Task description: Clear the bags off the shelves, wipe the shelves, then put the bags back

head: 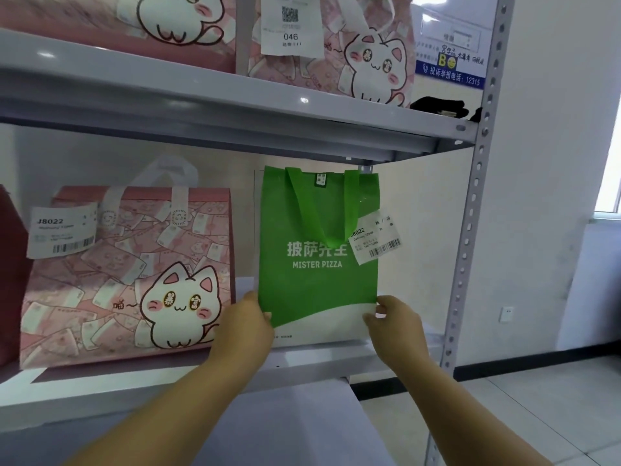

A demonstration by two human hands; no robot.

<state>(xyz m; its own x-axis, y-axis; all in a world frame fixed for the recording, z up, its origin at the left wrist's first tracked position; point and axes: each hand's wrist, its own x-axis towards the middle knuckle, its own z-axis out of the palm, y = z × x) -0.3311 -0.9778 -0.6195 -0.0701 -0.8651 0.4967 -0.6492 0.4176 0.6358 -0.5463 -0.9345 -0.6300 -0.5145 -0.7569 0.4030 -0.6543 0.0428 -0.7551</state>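
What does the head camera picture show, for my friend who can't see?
The left hand and right hand grip the lower edges of a green Mister Pizza bag on a grey shelf, beside a pink cat bag. More cat bags sit above.

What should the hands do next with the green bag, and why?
Probably lift the green bag off the lower shelf. The left hand and right hand each pinch a bottom corner, and the pink cat bag beside it isn't cleared yet either.

Arms outstretched, left hand point(247, 326) and right hand point(396, 327) each pinch a lower corner of the green bag point(316, 230).
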